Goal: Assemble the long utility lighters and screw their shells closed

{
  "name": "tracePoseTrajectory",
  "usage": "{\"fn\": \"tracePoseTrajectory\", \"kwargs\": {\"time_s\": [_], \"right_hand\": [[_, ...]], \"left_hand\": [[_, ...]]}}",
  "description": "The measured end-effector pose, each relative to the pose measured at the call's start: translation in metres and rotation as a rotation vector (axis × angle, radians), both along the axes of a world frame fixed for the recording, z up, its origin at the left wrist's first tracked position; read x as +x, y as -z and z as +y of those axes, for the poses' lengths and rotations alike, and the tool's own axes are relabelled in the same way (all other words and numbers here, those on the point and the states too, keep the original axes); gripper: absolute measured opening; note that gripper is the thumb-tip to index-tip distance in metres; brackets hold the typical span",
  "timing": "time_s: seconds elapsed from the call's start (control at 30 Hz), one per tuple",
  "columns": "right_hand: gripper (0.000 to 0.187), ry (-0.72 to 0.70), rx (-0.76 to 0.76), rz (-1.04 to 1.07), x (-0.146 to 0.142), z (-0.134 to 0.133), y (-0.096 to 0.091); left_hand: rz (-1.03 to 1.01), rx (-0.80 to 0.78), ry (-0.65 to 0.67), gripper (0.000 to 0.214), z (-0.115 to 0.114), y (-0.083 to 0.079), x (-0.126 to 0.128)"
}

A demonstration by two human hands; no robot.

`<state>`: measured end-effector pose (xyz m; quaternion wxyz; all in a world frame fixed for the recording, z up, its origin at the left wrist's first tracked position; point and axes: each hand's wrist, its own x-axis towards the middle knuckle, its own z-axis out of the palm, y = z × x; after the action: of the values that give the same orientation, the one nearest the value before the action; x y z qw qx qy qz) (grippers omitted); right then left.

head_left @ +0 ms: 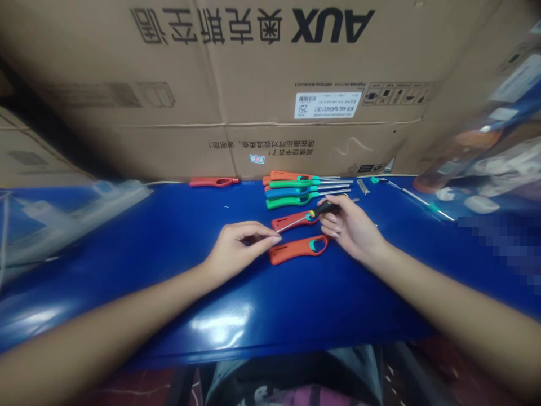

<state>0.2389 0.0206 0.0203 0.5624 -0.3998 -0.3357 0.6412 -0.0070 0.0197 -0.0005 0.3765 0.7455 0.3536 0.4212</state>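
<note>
My right hand (350, 225) is closed round the black and yellow handle of a screwdriver (323, 208), whose thin shaft points left and down. At the shaft's tip, my left hand (243, 248) pinches with thumb and forefinger; whether a small part sits between them is too fine to see. Below the shaft lies a red lighter body (289, 220), partly covered by the screwdriver. Nearer to me is an orange lighter body (293, 251) with a green trigger. Behind them several long-nosed lighters are stacked, among them a green lighter (283, 203) and a blue lighter (285, 193).
A red lighter shell (211, 182) lies at the back left, against a large cardboard box (262, 73). A white power strip (84, 220) stands on the left. At the right are a bottle (443, 158), a metal rod (426, 203) and white plastic items (511, 169).
</note>
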Motion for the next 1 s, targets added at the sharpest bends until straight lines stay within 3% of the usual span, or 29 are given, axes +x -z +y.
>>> {"fn": "tracePoseTrajectory", "kwargs": {"time_s": [0.1, 0.27, 0.4, 0.63, 1.0], "right_hand": [[0.027, -0.005, 0.021, -0.005, 0.000, 0.000, 0.000], [0.024, 0.010, 0.076, -0.013, -0.001, -0.002, 0.000], [0.027, 0.011, 0.112, -0.056, -0.003, -0.003, 0.001], [0.028, 0.003, 0.147, -0.082, -0.005, -0.005, 0.004], [0.030, 0.004, 0.162, -0.108, -0.005, -0.004, 0.006]], "left_hand": [[-0.152, -0.234, -0.018, 0.013, -0.002, -0.002, 0.003], [-0.590, -0.756, 0.017, 0.015, -0.005, -0.006, 0.011], [-0.742, -0.958, 0.007, 0.017, -0.003, -0.010, 0.013], [-0.773, -1.056, -0.060, 0.023, -0.001, -0.010, 0.012], [-0.761, -1.022, -0.050, 0.023, 0.000, -0.010, 0.012]]}}
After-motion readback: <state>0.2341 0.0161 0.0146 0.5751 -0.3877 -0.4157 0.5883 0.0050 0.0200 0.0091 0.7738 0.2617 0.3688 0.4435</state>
